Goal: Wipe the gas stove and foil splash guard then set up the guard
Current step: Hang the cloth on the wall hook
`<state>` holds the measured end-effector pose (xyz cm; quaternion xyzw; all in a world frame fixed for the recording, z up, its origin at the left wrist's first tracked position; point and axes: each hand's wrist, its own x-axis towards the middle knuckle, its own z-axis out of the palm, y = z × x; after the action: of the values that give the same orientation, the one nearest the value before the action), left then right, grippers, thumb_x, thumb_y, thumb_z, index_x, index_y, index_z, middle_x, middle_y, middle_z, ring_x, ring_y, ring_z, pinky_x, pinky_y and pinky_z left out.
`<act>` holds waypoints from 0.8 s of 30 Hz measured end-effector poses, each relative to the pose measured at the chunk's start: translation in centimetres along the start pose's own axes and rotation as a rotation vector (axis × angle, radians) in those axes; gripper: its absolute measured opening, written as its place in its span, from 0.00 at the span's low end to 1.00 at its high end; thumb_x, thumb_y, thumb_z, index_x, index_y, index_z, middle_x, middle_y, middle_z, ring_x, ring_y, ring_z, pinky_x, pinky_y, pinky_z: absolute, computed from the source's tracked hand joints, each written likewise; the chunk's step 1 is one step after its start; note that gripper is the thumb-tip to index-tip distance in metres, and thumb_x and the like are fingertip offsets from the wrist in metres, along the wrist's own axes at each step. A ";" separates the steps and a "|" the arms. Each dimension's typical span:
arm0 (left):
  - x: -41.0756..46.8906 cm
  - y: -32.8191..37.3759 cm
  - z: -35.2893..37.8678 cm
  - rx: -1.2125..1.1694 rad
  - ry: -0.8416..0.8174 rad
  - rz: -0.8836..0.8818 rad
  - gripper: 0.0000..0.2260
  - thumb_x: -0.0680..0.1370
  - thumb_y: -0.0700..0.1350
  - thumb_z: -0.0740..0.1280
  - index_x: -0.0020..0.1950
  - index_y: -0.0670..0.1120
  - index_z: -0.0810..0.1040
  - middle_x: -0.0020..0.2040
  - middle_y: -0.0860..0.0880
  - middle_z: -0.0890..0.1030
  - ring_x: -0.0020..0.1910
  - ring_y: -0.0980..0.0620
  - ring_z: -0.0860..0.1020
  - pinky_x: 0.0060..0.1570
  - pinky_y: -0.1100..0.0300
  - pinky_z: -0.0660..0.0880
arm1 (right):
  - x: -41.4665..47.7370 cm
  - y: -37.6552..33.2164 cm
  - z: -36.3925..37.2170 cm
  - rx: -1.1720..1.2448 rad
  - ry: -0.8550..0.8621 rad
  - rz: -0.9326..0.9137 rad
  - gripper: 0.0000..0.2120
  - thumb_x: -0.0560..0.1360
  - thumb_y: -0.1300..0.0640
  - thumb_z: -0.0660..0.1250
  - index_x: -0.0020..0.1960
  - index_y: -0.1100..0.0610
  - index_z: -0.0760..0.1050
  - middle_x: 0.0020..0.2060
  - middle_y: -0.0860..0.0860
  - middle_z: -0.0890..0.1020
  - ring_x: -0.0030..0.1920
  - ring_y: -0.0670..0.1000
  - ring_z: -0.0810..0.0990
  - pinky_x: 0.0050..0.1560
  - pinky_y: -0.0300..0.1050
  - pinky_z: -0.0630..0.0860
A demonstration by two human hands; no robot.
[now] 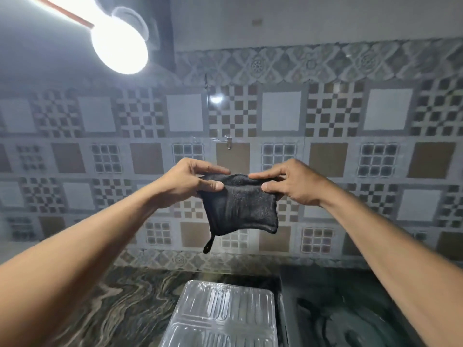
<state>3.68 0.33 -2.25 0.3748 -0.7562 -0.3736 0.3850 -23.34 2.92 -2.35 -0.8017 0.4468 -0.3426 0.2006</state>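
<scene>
1. forearms entering from both lower corners, raised and converging toward mid-frame.
2. left hand (185, 182) and right hand (290, 182), level with each other in front of tiled wall (328, 156); fingers (213, 169) of each pinching one upper corner of dark cloth (240, 206) between thumb and forefinger, remaining fingers loosely curled behind.
3. cloth pulled taut along its top edge, lower part hanging free, small loop (208, 244) dangling from lower left corner; held this way probably to open out a flat face before wiping.
4. foil splash guard (223, 316) lying flat on marbled worktop (112, 296), directly below the cloth and well apart from it, near end cut off by lower frame edge; not yet stood up.
5. dark glossy surface (325, 309) just beside the guard's right edge, probably the gas stove; too blurred to confirm.
6. room for moving: unobstructed drop from cloth to guard; open worktop to the guard's left; wall close behind; small hook (228, 141) on wall above the hands; bright lamp (120, 46) high at upper left, well clear of both arms.
</scene>
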 end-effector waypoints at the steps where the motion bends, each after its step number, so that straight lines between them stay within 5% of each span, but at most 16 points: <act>1: 1.0 -0.2 -0.5 0.021 -0.010 -0.001 0.16 0.73 0.37 0.75 0.59 0.47 0.84 0.54 0.48 0.86 0.52 0.49 0.85 0.48 0.54 0.82 | 1.0 0.3 -0.2 -0.033 0.012 -0.007 0.17 0.76 0.61 0.71 0.56 0.40 0.81 0.53 0.44 0.85 0.54 0.53 0.83 0.59 0.56 0.78; 4: 4.3 -0.6 -2.1 0.106 0.006 0.015 0.16 0.73 0.38 0.75 0.60 0.48 0.84 0.54 0.51 0.86 0.54 0.50 0.84 0.52 0.53 0.81 | 4.6 1.2 -0.9 -0.130 0.050 -0.038 0.16 0.76 0.58 0.71 0.56 0.37 0.81 0.52 0.49 0.86 0.54 0.60 0.83 0.58 0.53 0.79; 7: 7.6 -0.6 -3.7 0.158 0.048 0.057 0.18 0.73 0.36 0.74 0.61 0.49 0.83 0.56 0.55 0.85 0.56 0.57 0.82 0.51 0.65 0.79 | 8.1 1.7 -1.5 -0.228 0.056 -0.054 0.19 0.74 0.54 0.74 0.63 0.45 0.79 0.59 0.44 0.83 0.57 0.44 0.79 0.56 0.35 0.72; 10: 10.9 -1.4 -5.4 0.217 0.058 0.080 0.19 0.74 0.33 0.73 0.63 0.45 0.82 0.59 0.54 0.83 0.59 0.60 0.79 0.55 0.67 0.77 | 11.3 2.9 -1.3 -0.349 0.050 -0.093 0.22 0.73 0.52 0.76 0.66 0.45 0.77 0.46 0.32 0.78 0.44 0.33 0.73 0.42 0.23 0.65; 13: 13.7 -2.9 -6.6 0.266 0.090 0.127 0.16 0.74 0.33 0.73 0.60 0.44 0.84 0.57 0.51 0.85 0.59 0.54 0.81 0.62 0.55 0.77 | 14.2 4.4 -1.3 -0.393 0.079 -0.136 0.23 0.74 0.53 0.74 0.68 0.46 0.76 0.47 0.32 0.74 0.43 0.36 0.71 0.39 0.25 0.65; 18: 17.3 -4.1 -7.0 0.482 0.264 0.276 0.14 0.74 0.36 0.74 0.57 0.51 0.85 0.55 0.53 0.85 0.56 0.57 0.81 0.62 0.57 0.77 | 18.6 6.2 -1.7 -0.569 0.202 -0.246 0.22 0.78 0.57 0.69 0.72 0.51 0.72 0.46 0.43 0.71 0.52 0.46 0.72 0.46 0.28 0.65; 21: 19.0 -5.1 -6.6 0.703 0.460 0.464 0.14 0.74 0.37 0.74 0.56 0.50 0.86 0.51 0.52 0.82 0.53 0.54 0.79 0.57 0.59 0.77 | 20.7 7.2 -1.4 -0.690 0.250 -0.286 0.13 0.80 0.47 0.64 0.62 0.49 0.76 0.45 0.50 0.75 0.48 0.55 0.77 0.45 0.50 0.72; 24: 20.2 -6.6 -5.8 0.522 0.576 0.401 0.08 0.74 0.41 0.74 0.53 0.46 0.86 0.49 0.50 0.80 0.49 0.53 0.79 0.54 0.52 0.79 | 21.8 7.4 -0.5 -0.816 0.328 -0.317 0.17 0.80 0.39 0.52 0.56 0.49 0.72 0.46 0.48 0.73 0.48 0.55 0.74 0.42 0.49 0.65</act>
<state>2.02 -21.40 0.65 0.3942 -0.7448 0.0322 0.5374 -19.98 -19.52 1.41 -0.8087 0.4430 -0.2874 -0.2592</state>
